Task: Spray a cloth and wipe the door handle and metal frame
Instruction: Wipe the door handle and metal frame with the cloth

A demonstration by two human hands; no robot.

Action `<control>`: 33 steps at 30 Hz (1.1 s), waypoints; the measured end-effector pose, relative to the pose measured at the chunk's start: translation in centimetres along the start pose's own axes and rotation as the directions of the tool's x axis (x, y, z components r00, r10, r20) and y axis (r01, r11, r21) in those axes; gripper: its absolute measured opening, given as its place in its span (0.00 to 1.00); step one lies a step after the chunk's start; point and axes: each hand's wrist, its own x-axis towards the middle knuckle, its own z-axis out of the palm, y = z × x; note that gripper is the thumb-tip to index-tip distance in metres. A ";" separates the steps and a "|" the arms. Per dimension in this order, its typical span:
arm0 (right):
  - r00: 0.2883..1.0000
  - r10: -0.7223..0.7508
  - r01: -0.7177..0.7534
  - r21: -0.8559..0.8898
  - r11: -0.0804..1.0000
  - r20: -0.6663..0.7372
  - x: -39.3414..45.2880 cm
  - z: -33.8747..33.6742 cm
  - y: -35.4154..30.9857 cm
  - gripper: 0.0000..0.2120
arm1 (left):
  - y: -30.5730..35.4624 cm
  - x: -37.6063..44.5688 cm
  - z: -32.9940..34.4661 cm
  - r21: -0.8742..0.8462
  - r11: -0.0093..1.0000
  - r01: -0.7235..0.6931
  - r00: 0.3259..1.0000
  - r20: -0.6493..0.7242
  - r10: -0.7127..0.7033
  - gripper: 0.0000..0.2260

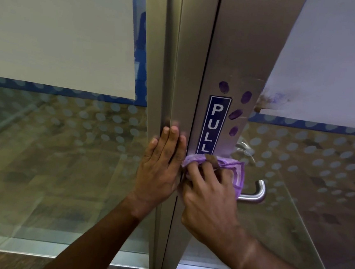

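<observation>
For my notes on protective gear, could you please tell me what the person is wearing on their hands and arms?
Nothing that shows. The left hand and right hand are bare, with no gloves, and I see no rings, watch or bracelet. Both forearms are uncovered up to the picture's bottom edge, so no sleeves are in view.

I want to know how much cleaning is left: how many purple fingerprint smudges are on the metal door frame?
4: one above the blue PULL sticker, three down its right side. The purple cloth may hide more.
</observation>
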 end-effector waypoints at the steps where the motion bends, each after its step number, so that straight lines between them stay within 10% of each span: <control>1: 1.000 -0.007 0.007 0.001 1.000 -0.008 0.0 0.1 0.0 0.18 | 0.0 -0.1 0.1 0.002 1.000 0.001 1.000 0.006 -0.001 0.26; 8: 0.983 0.126 -0.093 0.228 0.969 -0.135 -1.4 -0.6 1.7 0.26 | 0.3 0.0 0.0 -0.002 1.000 0.005 1.000 0.015 -0.005 0.28; 15: 0.989 0.006 0.003 0.057 0.998 -0.148 -0.6 0.2 0.3 0.14 | 0.2 -0.1 0.1 0.017 1.000 0.015 1.000 0.008 -0.015 0.30; 33: 0.985 0.030 -0.006 0.136 0.991 -0.172 -1.2 0.5 1.8 0.23 | 0.8 -2.2 0.1 -0.019 0.992 0.128 0.991 -0.040 -0.129 0.29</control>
